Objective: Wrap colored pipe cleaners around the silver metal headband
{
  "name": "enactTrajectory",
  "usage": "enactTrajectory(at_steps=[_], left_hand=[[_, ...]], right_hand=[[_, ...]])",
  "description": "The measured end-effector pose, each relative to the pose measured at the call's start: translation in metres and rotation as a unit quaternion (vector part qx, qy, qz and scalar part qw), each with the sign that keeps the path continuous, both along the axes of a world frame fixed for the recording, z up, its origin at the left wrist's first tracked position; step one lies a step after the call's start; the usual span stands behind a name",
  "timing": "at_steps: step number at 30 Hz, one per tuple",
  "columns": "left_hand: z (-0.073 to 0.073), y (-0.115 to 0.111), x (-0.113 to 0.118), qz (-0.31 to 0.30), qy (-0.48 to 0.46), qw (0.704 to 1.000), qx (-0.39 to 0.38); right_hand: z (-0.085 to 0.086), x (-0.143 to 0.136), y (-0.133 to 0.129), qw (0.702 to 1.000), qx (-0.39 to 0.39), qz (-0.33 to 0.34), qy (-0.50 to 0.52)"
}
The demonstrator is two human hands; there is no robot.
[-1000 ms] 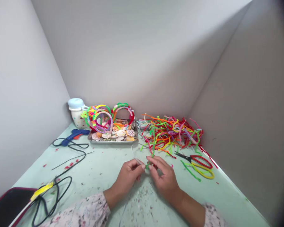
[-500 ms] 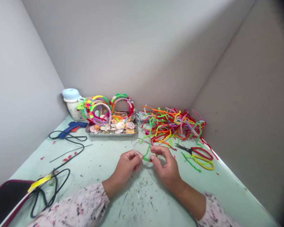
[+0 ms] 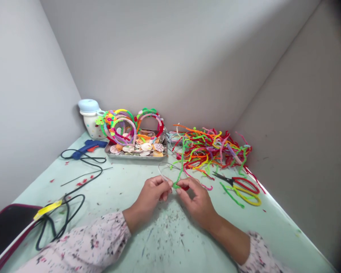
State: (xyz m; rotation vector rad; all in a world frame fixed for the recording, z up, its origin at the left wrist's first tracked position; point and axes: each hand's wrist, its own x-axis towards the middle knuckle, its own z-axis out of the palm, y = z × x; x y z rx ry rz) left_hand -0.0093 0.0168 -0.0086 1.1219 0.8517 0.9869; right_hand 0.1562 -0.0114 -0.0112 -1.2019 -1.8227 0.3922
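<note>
Between my hands is a thin metal headband [image 3: 160, 170], its bare loop arching away from me. A green pipe cleaner [image 3: 181, 165] is wound round its near part, and a long free end stands up from there. My left hand [image 3: 150, 194] pinches the headband just left of the green winding. With thumb and forefinger, my right hand [image 3: 199, 203] grips the green-wrapped part. Some red fuzzy wrapping shows beside the right fingers, and a pink pipe cleaner end pokes out beyond them. The right fingers partly hide the band.
A metal tray [image 3: 136, 157] of seashells and wrapped headbands [image 3: 122, 121] stands at the back, with a pile of pipe cleaners [image 3: 216, 149] to its right. Scissors [image 3: 238, 185] lie at right. A blue glue gun [image 3: 88, 148], its black cord and a lidded jar [image 3: 91, 119] are at left.
My right hand has moved slightly left, closer to my left hand, and its fingers have closed over the green winding. The whole view has shifted a little.
</note>
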Motion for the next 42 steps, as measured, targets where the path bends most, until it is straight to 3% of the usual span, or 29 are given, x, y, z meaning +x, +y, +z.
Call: enactTrajectory(at_steps=[15,36,42], left_hand=[[-0.0018,-0.0002,0.0005,-0.015,-0.010,1.000,-0.003],[-0.0009,-0.0022,0.0005,-0.008,-0.004,1.000,0.001],[-0.0030,-0.0029,0.0016,-0.013,0.025,0.999,0.018]], right_hand=[[-0.0037,0.0040,0.0028,0.998,-0.017,0.006,0.060],[-0.0034,0.0044,0.0027,0.998,-0.022,0.033,0.049],[-0.0012,0.0058,0.0030,0.997,-0.012,0.009,0.070]])
